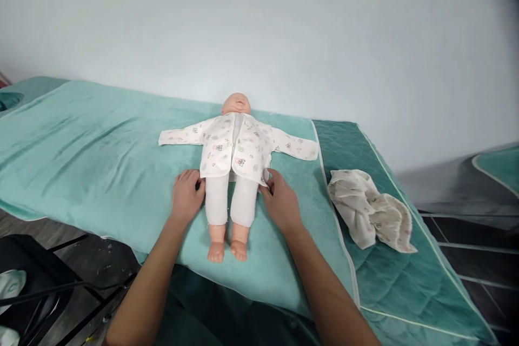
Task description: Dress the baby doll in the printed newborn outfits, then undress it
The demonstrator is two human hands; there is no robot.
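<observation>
A baby doll (pixel 236 104) lies on its back on the green bed cover, arms spread and bare feet toward me. It wears a white patterned jacket (pixel 253 148), whose front edges meet loosely at the chest, and white trousers (pixel 217 203) that end above the ankles. My left hand (pixel 187 193) is curled beside the jacket's lower left corner, its thumb and finger closed at the hem. At the opposite lower corner, my right hand (pixel 280 197) pinches the jacket's edge between thumb and fingers.
A crumpled white patterned cloth (pixel 368 208) lies on the darker quilted mattress (pixel 405 281) to the right. The light green cover (pixel 101 151) stretches left with some wrinkles. A white wall (pixel 259 38) rises behind the bed. A black chair (pixel 32 275) stands at the lower left.
</observation>
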